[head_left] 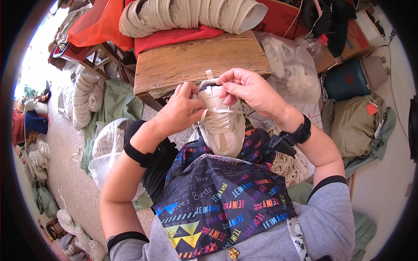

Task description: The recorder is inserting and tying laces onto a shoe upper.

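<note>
A beige mesh sneaker (pixel 223 138) rests on my lap, its toe toward me and its heel end against the wooden bench. Pale shoelaces (pixel 220 122) cross its front below the tongue (pixel 212 96). My left hand (pixel 182 108) is closed at the left side of the shoe opening, fingers bent around a shoelace by the upper eyelets. On the opposite side, my right hand (pixel 246 89) pinches with thumb and index finger at the top eyelets, also on the shoelace. The fingers partly hide the lace ends.
Nested beige shoe parts (pixel 187 16) lie in a curved row on red cloth atop the wooden bench (pixel 200 56). Bagged shoes (pixel 291 65) sit to its right. A bundle of laces (pixel 289 167) hangs beside my lap, which a patterned apron (pixel 226 204) covers. More bagged shoe parts (pixel 109 139) are at left.
</note>
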The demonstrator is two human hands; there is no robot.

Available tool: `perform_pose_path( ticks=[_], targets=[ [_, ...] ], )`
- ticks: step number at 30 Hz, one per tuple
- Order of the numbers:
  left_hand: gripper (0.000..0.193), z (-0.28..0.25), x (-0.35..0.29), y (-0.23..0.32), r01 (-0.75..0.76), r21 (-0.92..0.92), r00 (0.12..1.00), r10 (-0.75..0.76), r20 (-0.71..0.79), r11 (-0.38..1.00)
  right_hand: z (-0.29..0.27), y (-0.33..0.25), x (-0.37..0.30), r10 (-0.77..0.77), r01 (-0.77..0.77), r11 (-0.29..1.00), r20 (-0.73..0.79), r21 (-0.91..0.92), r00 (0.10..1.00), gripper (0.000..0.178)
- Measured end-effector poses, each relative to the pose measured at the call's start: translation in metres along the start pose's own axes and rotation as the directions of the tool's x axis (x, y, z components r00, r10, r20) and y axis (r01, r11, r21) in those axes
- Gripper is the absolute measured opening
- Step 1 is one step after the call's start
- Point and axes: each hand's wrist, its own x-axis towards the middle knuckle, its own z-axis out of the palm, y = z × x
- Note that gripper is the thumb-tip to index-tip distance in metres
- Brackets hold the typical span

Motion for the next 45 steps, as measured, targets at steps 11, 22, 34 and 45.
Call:
perform_pose_path(
  ticks=[11,22,34,45],
  targets=[
    [0.018,-0.022,0.009,0.056,0.067,-0.673,0.832,-0.414,-0.370,0.736,0.012,-0.011,-0.009,-0.023,0.024,1.000,0.075,-0.017,0.997,0.016],
    [0.021,-0.046,0.029,0.071,0.063,-0.973,0.867,-0.495,-0.056,0.221,0.045,-0.061,-0.016,-0.270,0.264,0.962,0.324,0.064,0.907,0.012],
    [0.019,-0.034,0.018,0.023,-0.081,-0.990,0.806,-0.577,-0.133,0.116,0.002,-0.090,-0.003,-0.842,0.604,0.451,-0.088,-0.657,0.533,0.024],
    [0.015,-0.079,-0.100,-0.083,-0.259,-0.963,0.653,-0.747,-0.123,-0.068,-0.160,-0.043,-0.045,-0.275,0.457,0.889,-0.758,0.034,0.591,0.032]
  ],
)
